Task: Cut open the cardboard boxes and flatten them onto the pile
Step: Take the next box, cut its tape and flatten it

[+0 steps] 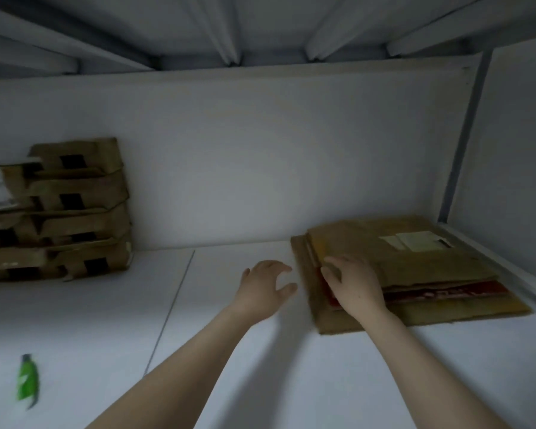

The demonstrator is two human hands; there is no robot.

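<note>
**A:** Head view. Hands?

**B:** Right hand (356,283) lies flat on the near-left corner of the pile (415,261), fingers spread and pressing, gripping nothing. Left hand (263,286) hovers just left of the pile, fingers loosely curled, empty.

**A:** What's left to cut?

**B:** Uncut boxes (75,205), stacked well left of the pile on the same table (198,289). Green cutter (28,379) lies farther left again, nearer the person (blurred; blade not readable).

**A:** Handling?

**B:** My guess is light, stiff corrugated board, dry, not slippery. The flat sheets likely slide over each other, since the pile's edges sit uneven. Best hold on a box looks like both hands on opposite side walls. The dark slots in their ends may be handholds, but I cannot tell.
</note>
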